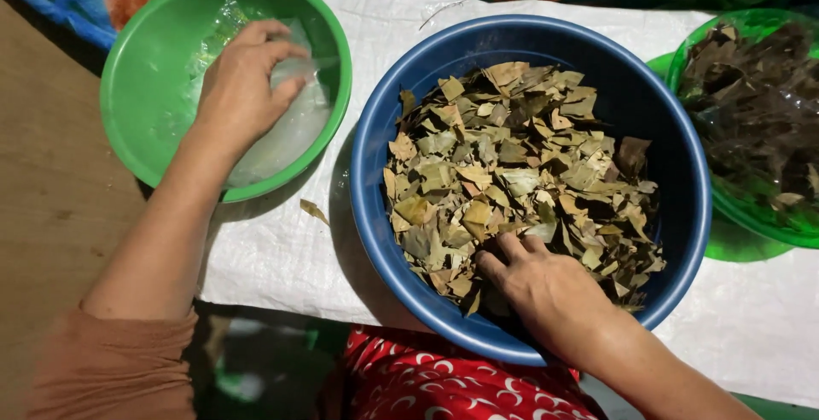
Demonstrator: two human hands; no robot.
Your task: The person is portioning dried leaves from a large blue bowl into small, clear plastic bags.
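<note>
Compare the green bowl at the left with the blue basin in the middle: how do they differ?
The green bowl is smaller and holds clear plastic bags; the blue basin is larger and is filled with dry, broken leaves. The left hand rests on the plastic in the bowl; the right hand digs into the leaves. Both are round and stand on the white woven sheet.
</note>
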